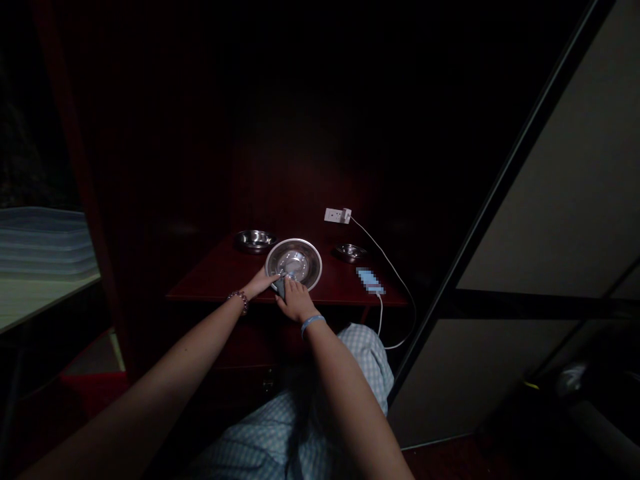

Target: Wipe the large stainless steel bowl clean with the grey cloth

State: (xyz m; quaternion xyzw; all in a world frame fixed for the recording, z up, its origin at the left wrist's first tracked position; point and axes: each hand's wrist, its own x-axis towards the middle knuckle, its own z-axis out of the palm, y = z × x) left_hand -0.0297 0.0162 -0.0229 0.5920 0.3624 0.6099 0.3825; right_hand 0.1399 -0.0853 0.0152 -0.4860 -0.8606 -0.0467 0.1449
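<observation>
A shiny steel bowl (314,257) stands tilted toward me on the dark red shelf (200,280). My left hand (259,283) is closed on the bowl's left rim. My right hand (297,300) presses a grey cloth (280,288) against the near inside edge of the bowl, fingers wrapped over it. Part of the cloth is hidden under the fingers.
A steel bowl (255,241) sits behind on the left, a smaller steel dish (351,253) on the right. A phone (371,281) lies near the shelf's front edge, its white cable (387,257) running from a wall socket (334,215). Plastic trays (45,243) are stacked at far left.
</observation>
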